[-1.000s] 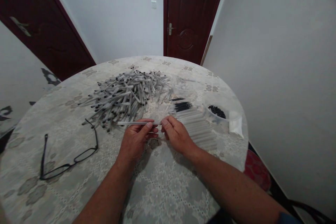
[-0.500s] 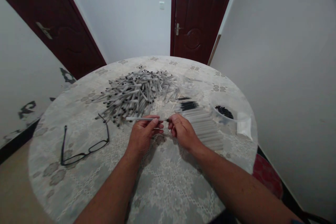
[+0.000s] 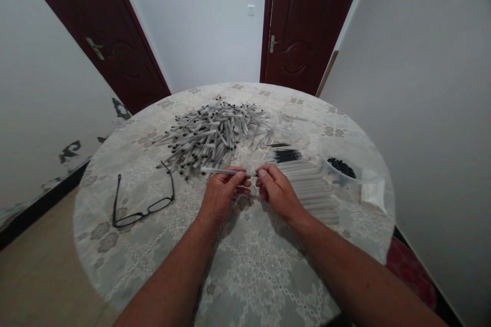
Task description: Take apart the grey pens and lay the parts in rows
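Pen (image 3: 215,169) just nearside of pile (image 3: 210,135), long axis left-right, pale end pointing left. Left hand (image 3: 221,191) fingers grasp its middle; right hand (image 3: 279,190) fingers pinch its dark right end. Forearms (image 3: 172,265) converge.

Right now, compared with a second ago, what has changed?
The camera's view has swung left, shifting everything rightward in the picture. A small dark piece now shows beside the right hand. The left hand still holds the tube; the pile of tubes and eyeglasses stayed put.
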`<state>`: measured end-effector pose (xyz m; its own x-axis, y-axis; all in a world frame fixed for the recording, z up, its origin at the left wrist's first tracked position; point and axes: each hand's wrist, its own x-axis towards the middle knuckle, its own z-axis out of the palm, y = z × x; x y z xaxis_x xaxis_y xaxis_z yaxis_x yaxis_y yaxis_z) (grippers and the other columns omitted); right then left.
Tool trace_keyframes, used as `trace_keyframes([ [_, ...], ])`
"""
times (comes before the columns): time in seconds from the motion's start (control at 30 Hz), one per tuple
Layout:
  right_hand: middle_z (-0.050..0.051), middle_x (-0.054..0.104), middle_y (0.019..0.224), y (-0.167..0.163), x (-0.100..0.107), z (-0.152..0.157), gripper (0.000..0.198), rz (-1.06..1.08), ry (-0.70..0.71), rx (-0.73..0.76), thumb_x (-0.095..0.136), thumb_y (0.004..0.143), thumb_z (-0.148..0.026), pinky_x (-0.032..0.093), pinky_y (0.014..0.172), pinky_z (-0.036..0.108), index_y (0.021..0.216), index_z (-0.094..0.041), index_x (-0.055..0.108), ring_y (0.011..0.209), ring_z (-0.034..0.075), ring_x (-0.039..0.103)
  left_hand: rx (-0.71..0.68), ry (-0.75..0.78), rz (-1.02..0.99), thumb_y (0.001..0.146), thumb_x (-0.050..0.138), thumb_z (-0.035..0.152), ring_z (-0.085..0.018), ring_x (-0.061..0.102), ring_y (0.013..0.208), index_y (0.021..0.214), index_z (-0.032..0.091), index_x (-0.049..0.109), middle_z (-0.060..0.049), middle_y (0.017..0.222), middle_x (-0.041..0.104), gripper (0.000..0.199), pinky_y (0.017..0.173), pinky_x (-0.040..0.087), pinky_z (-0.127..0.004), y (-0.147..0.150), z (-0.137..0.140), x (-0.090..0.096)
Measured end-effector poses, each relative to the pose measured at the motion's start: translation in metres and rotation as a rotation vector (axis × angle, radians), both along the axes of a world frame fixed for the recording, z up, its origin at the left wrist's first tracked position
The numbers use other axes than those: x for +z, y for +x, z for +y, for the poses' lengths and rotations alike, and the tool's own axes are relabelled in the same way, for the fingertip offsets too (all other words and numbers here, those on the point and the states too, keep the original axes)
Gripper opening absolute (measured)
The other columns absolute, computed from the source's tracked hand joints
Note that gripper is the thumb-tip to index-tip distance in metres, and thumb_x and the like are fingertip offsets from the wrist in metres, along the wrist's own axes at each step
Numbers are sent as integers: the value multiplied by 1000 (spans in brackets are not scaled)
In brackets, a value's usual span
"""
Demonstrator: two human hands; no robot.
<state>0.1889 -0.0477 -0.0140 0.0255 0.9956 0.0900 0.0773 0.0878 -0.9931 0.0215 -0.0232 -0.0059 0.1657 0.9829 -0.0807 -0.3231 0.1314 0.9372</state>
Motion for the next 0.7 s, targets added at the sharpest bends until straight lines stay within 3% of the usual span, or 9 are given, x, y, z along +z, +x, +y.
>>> trace_keyframes([
  [0.13, -2, 58, 64, 0, 0, 2, 43, -44, -45, 21, 46, 101, -56, 38, 47, 24, 81, -20, 59, 50, 11, 50, -1, 2, 13, 77, 84, 37, -21, 73, 74, 98, 15, 72, -9, 86, 76, 33, 66, 63, -35, 0, 0, -1],
  [0.27, -4, 60, 69, -2, 1, 4, 23, 54, -9, 10, 62, 93, -44, 39, 48, 22, 91, -21, 61, 53, 11, 52, 7, 16, 18, 78, 83, 37, -21, 73, 76, 99, 14, 72, -10, 89, 76, 33, 67, 63, -35, -1, 1, -1],
  [0.4, -2, 66, 80, -3, 1, 4, 29, 176, -24, 3, 65, 90, -47, 39, 45, 22, 104, -22, 59, 53, 10, 55, 4, 14, 23, 79, 83, 38, -21, 73, 76, 100, 14, 72, -10, 89, 76, 33, 67, 63, -35, -1, 1, -1],
  [0.57, -3, 58, 57, -1, 1, 5, 38, 61, -79, 11, 54, 97, -54, 36, 44, 21, 83, -20, 62, 46, 10, 48, -13, 24, 34, 80, 83, 38, -22, 74, 78, 100, 15, 73, -8, 84, 75, 33, 68, 64, -35, -2, 2, -4],
  [0.7, -4, 59, 58, 0, 5, 5, 26, 113, -64, 0, 64, 92, -45, 36, 44, 21, 88, -20, 63, 46, 10, 48, -7, 21, 24, 80, 82, 38, -21, 74, 77, 100, 15, 72, -8, 87, 76, 32, 68, 64, -35, -2, 3, -4],
])
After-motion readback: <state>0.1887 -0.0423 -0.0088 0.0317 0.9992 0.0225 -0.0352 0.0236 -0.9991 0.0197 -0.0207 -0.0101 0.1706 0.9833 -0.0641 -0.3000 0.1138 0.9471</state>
